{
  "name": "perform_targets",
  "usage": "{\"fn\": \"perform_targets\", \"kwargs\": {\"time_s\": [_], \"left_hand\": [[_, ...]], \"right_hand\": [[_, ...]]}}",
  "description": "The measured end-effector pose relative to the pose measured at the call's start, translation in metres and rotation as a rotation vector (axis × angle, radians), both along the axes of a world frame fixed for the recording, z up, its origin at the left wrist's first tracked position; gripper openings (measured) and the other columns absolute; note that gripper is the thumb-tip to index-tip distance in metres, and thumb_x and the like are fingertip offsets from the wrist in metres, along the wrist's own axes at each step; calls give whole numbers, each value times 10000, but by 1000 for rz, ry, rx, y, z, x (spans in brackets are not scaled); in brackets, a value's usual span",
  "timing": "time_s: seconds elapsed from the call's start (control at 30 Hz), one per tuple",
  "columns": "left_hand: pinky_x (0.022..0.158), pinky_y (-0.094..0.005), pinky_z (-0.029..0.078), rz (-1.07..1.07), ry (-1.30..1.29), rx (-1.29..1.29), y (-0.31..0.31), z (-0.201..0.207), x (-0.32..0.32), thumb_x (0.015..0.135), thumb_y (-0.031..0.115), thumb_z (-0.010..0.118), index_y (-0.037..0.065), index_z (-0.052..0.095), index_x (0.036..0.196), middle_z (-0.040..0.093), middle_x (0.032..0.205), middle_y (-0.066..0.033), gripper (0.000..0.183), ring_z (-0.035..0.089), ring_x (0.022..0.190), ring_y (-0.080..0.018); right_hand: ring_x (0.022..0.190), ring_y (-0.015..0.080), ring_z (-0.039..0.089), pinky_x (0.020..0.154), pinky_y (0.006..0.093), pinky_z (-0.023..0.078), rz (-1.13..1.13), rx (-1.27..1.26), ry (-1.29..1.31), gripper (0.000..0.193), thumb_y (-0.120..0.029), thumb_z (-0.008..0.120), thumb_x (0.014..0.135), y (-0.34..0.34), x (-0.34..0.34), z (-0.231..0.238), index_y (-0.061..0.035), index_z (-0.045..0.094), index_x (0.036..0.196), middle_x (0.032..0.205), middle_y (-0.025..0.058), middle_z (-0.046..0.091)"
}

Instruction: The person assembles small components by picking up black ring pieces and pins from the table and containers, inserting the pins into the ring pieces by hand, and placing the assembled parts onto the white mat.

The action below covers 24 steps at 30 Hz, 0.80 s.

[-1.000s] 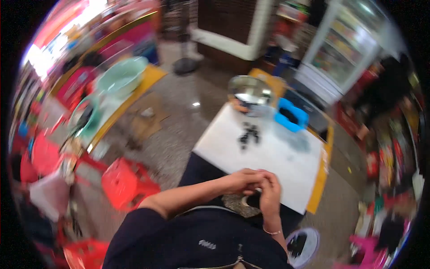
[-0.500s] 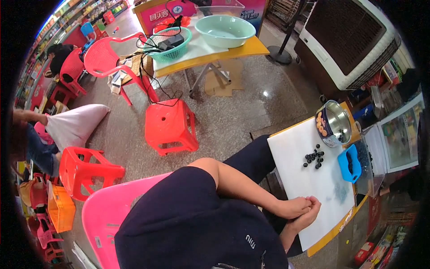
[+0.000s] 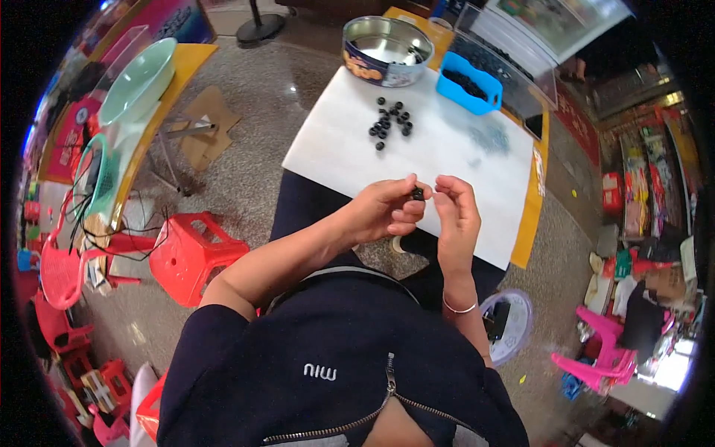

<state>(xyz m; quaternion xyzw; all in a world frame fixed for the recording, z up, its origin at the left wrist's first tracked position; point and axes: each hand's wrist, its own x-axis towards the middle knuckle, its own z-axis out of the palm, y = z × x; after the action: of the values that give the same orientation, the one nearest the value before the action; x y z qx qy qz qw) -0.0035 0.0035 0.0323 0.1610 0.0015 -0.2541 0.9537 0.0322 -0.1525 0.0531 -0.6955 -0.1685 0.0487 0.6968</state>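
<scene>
My left hand is over the near part of a white-topped table. Its thumb and fingers pinch a small round black piece, bead-like. Close to its right is my right hand, with fingers bent in toward the thumb; whatever may lie between its fingertips is too small to make out. Farther up the white surface, several similar black pieces lie in a loose cluster. A blue plastic basket holds many small dark pieces. Beside it stands a round metal tin with a few dark pieces inside.
A clear bin stands beyond the basket, with a dark phone-like object by the table's right edge. A red stool is at left, near a table bearing a green basin. A round lilac-rimmed object is below my right forearm.
My view has swung to the right, bringing the white-topped table to the middle. My hands, clasped together before, have come apart, and a black piece now shows in the left one.
</scene>
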Motion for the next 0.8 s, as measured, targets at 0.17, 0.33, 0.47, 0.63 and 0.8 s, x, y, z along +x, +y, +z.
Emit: {"fn": "perform_targets", "kwargs": {"time_s": [0.17,0.33,0.47,0.63,0.8], "left_hand": [[451,-203,290,43,-49,132,-8,-6,-1,948,418,471,55,544,1009,415,673,40,376,302,537,-59],[494,-221,326,70,-31,203,-8,-10,2,941,404,493,38,550,1027,529,741,4,381,341,569,-69],[523,-230,373,71,-2,149,-9,-25,9,961,385,452,34,524,1108,543,827,-17,387,431,642,-69],[642,-268,478,139,42,179,-6,-37,16,971,225,442,9,533,1093,562,874,-50,264,502,697,-102],[645,-245,496,171,44,180,5,-42,17,962,192,472,0,528,1122,574,892,-52,256,519,692,-91]], "right_hand": [[969,227,492,849,324,418,38,-388,-501,245,-62,635,769,2,-5,13,-27,605,1010,1038,84,538],[990,249,481,846,344,418,41,-403,-445,224,-54,637,754,-2,2,2,-31,618,975,1019,88,547],[884,169,532,804,305,434,79,-108,-45,133,-61,605,822,-1,10,-9,-9,609,944,913,48,577],[797,103,558,756,238,454,11,183,248,135,-20,556,862,-1,29,-25,3,598,988,885,41,613],[801,127,555,740,262,446,-133,-310,-17,108,-61,570,849,-1,68,-51,-16,610,939,878,64,633]]}}
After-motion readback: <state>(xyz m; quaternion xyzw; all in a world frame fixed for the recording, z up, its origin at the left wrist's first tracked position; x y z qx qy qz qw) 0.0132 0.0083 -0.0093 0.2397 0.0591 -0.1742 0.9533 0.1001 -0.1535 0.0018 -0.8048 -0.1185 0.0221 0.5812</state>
